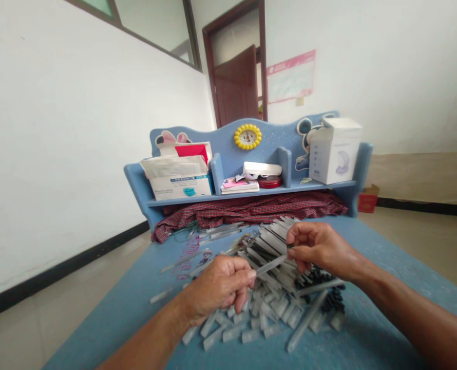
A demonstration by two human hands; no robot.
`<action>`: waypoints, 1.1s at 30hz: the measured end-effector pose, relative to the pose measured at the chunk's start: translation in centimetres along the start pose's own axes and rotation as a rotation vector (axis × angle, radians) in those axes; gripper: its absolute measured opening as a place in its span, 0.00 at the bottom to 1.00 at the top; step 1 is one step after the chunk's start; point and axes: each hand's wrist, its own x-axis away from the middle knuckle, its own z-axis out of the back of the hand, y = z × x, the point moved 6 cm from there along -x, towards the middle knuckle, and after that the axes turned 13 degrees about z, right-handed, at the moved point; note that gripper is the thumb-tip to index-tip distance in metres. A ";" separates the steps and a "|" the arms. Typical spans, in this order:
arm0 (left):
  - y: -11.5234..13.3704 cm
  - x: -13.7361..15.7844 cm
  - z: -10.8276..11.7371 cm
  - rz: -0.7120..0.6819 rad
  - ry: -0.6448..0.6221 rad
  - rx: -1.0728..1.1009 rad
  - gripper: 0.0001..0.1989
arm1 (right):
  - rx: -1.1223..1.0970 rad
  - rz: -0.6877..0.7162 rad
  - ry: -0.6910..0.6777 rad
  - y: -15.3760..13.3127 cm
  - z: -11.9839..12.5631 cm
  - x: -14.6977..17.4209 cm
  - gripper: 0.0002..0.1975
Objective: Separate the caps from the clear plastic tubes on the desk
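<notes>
My left hand (226, 282) pinches one end of a slim translucent plastic tube (270, 265) between thumb and fingers. At the tube's other end, the closed fingers of my right hand (309, 246) grip a small black piece (290, 246); whether it sits inside the tube I cannot tell. Below my hands lie many short translucent caps (251, 335). A heap of small black pieces (330, 295) is under my right wrist. Behind, long translucent tubes (277, 239) are piled up, some with dark parts. One loose tube (307, 321) lies at the near right.
The blue table (128, 318) carries a shelf (301, 186) at its back. On that shelf stand a mask box (182, 186), a white carton (334, 154) and a red round tin (269, 182). A checked cloth (251, 209) is bunched beneath it. White walls stand at left and behind.
</notes>
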 end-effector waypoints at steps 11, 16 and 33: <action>0.3 -0.4 8.7 -0.052 0.432 -0.008 0.16 | 0.190 0.184 0.545 -0.6 7.3 -0.5 0.11; 0.2 -0.7 7.5 -0.040 0.436 -0.052 0.17 | 0.444 0.212 0.266 -0.2 4.3 -0.6 0.05; -0.1 -0.9 4.1 -0.064 0.296 -0.208 0.15 | 0.966 0.010 -0.175 0.9 4.1 -0.8 0.06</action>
